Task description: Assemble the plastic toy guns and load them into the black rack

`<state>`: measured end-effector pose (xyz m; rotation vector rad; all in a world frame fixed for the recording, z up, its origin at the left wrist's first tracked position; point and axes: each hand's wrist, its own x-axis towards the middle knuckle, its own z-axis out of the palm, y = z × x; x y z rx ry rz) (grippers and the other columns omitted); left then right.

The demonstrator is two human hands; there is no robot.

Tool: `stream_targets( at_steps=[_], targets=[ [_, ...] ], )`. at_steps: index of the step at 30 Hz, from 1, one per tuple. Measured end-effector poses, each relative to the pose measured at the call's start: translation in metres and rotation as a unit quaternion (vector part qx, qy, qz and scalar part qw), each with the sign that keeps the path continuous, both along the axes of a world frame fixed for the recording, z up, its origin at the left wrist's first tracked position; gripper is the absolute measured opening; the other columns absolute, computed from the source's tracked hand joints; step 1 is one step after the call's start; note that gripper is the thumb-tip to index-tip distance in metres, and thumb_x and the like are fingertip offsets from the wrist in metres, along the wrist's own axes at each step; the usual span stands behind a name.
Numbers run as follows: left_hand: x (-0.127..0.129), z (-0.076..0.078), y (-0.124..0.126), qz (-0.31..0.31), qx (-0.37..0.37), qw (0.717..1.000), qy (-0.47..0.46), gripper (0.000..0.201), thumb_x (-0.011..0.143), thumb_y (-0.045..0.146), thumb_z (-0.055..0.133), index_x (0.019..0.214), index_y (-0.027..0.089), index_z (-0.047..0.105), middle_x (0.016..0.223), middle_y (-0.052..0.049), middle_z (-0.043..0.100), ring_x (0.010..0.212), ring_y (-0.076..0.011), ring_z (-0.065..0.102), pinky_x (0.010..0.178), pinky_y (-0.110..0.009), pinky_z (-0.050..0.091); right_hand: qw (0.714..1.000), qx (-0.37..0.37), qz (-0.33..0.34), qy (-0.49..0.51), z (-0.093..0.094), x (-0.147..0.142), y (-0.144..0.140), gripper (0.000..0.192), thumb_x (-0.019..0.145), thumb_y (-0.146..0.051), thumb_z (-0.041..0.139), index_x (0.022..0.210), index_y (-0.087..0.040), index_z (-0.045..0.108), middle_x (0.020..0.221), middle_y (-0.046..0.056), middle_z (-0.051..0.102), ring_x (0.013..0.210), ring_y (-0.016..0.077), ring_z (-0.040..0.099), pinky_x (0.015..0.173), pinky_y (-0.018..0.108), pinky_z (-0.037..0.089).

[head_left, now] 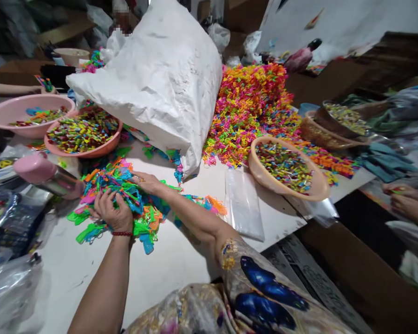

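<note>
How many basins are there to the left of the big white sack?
3: a pink basin at far left, a coral basin beside it, and a cream basin farther back. The white sack may hide others.

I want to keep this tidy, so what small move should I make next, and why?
Perhaps use your right hand to draw the orange pieces toward the pile. They lie off to its right, beside the clear plastic, while your left hand is already at the pile.
</note>
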<state>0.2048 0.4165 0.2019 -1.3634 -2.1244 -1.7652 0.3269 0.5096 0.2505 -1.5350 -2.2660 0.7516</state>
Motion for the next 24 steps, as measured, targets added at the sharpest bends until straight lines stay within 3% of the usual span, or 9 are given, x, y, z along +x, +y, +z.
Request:
stream_targets(
  at_steps=[3,5,7,10,13,16,18,21,24],
  targets=[
    [-0.004,-0.001,0.002,0.014,-0.004,1.000,-0.006,0.020,0.094,0.035,0.051,0.088,0.020,0.063,0.112,-0.013,0.072,0.129,-0.0296,0.054,0.119,-0.062,0.008,0.997,0.075,0.015,0.008,0.017,0.039,-0.023,0.042,0.106,-0.044,0.035,0.126,-0.024,0.066,0.131,0.004,0.065,0.123,0.0176,0.058,0.109,0.029,0.041],
    [-0.004,0.000,0.002,0.013,-0.012,1.000,-0.011,0.020,0.095,0.035,0.050,0.088,0.020,0.062,0.113,-0.014,0.071,0.129,-0.0295,0.053,0.119,-0.061,0.011,0.991,0.080,-0.053,-0.091,0.024,0.086,-0.035,0.040,0.105,-0.040,0.038,0.111,-0.019,0.071,0.117,0.009,0.069,0.111,0.0204,0.062,0.100,0.031,0.045],
    [-0.002,0.001,0.001,0.000,-0.020,1.000,-0.014,0.020,0.096,0.034,0.048,0.092,0.020,0.063,0.117,-0.015,0.069,0.130,-0.0295,0.052,0.118,-0.060,0.016,0.962,0.078,-0.146,-0.218,0.025,0.135,-0.042,0.034,0.103,-0.033,0.042,0.109,-0.017,0.071,0.114,0.012,0.068,0.108,0.0243,0.062,0.097,0.035,0.047],
    [0.002,0.003,-0.002,-0.023,-0.016,1.000,-0.003,0.021,0.096,0.033,0.048,0.096,0.018,0.063,0.120,-0.016,0.067,0.128,-0.0293,0.052,0.115,-0.057,0.025,0.946,0.067,-0.176,-0.262,0.015,0.187,-0.043,0.026,0.092,-0.021,0.058,0.113,-0.009,0.069,0.121,0.021,0.063,0.117,0.0325,0.056,0.102,0.043,0.044],
    [0.003,0.005,-0.005,-0.062,0.011,0.998,0.027,0.022,0.095,0.032,0.049,0.099,0.017,0.065,0.117,-0.016,0.068,0.126,-0.0287,0.054,0.113,-0.053,0.030,0.950,0.072,-0.149,-0.266,-0.001,0.204,-0.035,0.038,0.083,-0.018,0.068,0.120,-0.009,0.066,0.134,0.020,0.057,0.131,0.0332,0.044,0.112,0.043,0.036],
    [0.004,0.015,-0.008,-0.146,0.033,0.984,0.093,0.022,0.093,0.030,0.052,0.100,0.017,0.068,0.111,-0.014,0.071,0.122,-0.0292,0.058,0.113,-0.053,0.031,0.953,0.076,-0.128,-0.264,-0.014,0.197,-0.022,0.036,0.087,-0.016,0.063,0.122,-0.009,0.066,0.135,0.018,0.058,0.127,0.0306,0.045,0.110,0.041,0.037],
    [0.008,0.026,-0.013,-0.252,0.015,0.954,0.160,0.022,0.092,0.031,0.054,0.101,0.019,0.070,0.111,-0.012,0.073,0.119,-0.0281,0.061,0.113,-0.051,0.031,0.955,0.079,-0.122,-0.259,-0.019,0.191,-0.013,0.032,0.092,-0.014,0.054,0.121,-0.007,0.065,0.132,0.019,0.059,0.122,0.0289,0.048,0.107,0.039,0.038],
    [0.028,0.042,-0.023,-0.425,-0.068,0.864,0.263,0.031,0.093,0.035,0.054,0.116,0.024,0.070,0.128,-0.010,0.068,0.130,-0.0272,0.054,0.113,-0.046,0.032,0.959,0.082,-0.115,-0.247,-0.022,0.190,-0.001,0.033,0.096,-0.010,0.044,0.121,-0.003,0.064,0.133,0.019,0.059,0.123,0.0282,0.046,0.107,0.037,0.035],
    [0.051,0.040,-0.032,-0.481,-0.151,0.800,0.325,0.046,0.092,0.037,0.056,0.137,0.027,0.060,0.150,-0.009,0.052,0.145,-0.0310,0.037,0.117,-0.051,0.026,0.959,0.069,-0.135,-0.241,-0.024,0.199,0.006,0.033,0.094,-0.007,0.043,0.120,-0.001,0.062,0.130,0.021,0.059,0.122,0.0288,0.048,0.107,0.039,0.035]
  ],
)
